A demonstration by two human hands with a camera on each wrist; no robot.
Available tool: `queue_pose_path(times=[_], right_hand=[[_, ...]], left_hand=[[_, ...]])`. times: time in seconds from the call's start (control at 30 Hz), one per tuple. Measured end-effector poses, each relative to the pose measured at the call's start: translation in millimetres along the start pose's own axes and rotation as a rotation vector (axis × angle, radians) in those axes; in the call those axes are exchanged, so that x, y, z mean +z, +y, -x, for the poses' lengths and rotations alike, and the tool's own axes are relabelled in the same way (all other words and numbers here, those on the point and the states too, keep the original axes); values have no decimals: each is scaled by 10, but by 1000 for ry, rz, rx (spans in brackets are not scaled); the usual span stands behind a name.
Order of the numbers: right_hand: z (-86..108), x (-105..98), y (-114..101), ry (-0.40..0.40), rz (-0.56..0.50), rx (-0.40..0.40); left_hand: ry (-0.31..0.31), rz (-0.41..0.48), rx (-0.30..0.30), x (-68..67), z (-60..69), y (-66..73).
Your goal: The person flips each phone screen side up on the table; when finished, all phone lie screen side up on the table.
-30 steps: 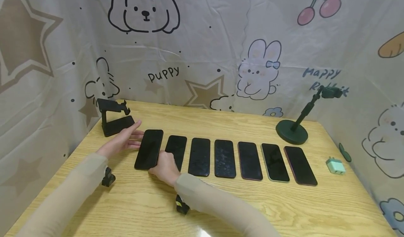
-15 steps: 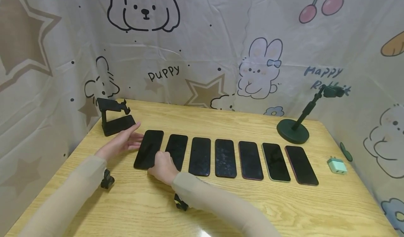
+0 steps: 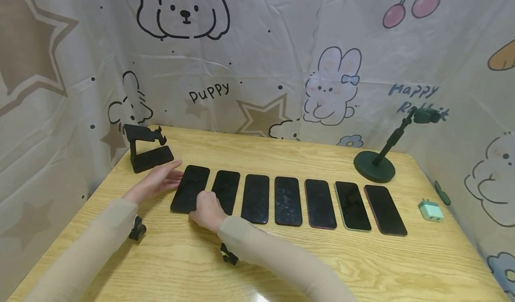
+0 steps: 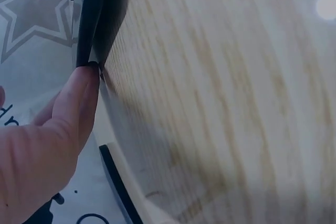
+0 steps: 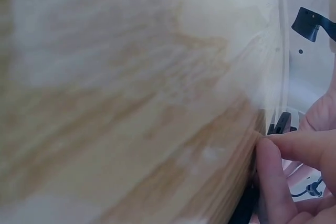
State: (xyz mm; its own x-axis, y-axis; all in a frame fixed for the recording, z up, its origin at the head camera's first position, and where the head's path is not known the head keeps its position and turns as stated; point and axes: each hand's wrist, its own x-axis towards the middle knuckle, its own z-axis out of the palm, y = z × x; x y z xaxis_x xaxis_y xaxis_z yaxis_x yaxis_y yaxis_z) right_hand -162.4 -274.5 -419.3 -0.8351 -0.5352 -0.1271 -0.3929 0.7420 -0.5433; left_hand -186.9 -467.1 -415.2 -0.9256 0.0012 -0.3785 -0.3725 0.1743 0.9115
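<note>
The leftmost smartphone in the row lies screen up, its near edge low over or on the table. My left hand touches its left side with extended fingers; in the left wrist view the fingertips meet the edge of the dark phone. My right hand has curled fingers and pinches the phone's near right corner. In the right wrist view the thumb and index fingertips of the right hand come together there. The second phone lies beside it, partly hidden behind the right hand.
Several more phones continue the row to the right. A black folding stand is behind the left hand. At the right stand a dark green round-based holder and a mint charger plug. Patterned cloth hangs around the table.
The leftmost phone has settled slightly and its near edge has shifted a little away from me. The left thumb has come down a bit. The right hand keeps its hold, moving slightly left.
</note>
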Motion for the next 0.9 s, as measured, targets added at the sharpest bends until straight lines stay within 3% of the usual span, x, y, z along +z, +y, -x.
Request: queue_pose_path(times=[0.13, 0.37, 0.63, 0.77, 0.9], right_hand=[[-6, 0, -3, -1, 11, 1], [3, 16, -2, -6, 21, 20], [22, -21, 68, 17, 3, 39], [66, -74, 86, 14, -10, 39], [159, -188, 41, 4, 39, 21]], left_hand=[[52, -30, -16, 31, -11, 25], [133, -178, -29, 76, -45, 35], [95, -309, -30, 148, -131, 99], [91, -363, 14, 188, -139, 135], [153, -511, 133, 222, -49, 223]])
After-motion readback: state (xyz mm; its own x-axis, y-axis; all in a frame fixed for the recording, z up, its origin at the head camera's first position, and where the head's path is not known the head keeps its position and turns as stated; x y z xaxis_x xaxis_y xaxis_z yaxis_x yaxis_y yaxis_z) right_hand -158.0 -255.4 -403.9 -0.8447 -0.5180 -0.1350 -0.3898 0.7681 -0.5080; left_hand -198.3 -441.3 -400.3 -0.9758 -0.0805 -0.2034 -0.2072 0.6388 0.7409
